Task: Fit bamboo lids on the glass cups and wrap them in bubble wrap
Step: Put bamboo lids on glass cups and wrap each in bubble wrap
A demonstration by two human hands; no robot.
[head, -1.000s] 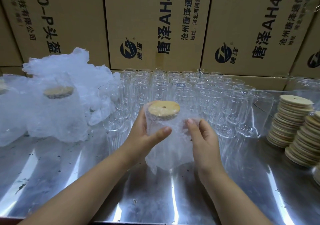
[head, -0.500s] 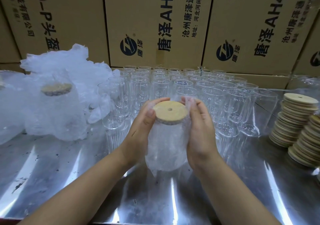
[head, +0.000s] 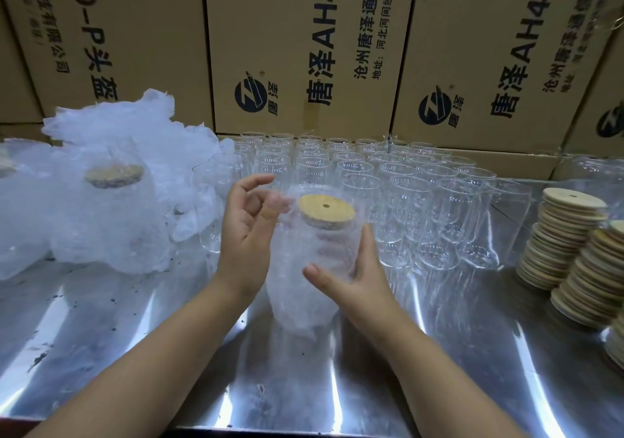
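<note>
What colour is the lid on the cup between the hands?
The round bamboo lid is light tan, with a small hole; head view.

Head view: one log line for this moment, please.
step: wrapping | wrapped cup: bamboo lid fitted | right hand: grips it | left hand: beside lid, grip unclear

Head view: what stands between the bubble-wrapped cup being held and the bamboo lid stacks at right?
Rows of empty, unlidded glass cups fill the stretch between the bubble-wrapped cup and the bamboo lid stacks, as the head view shows.
</note>
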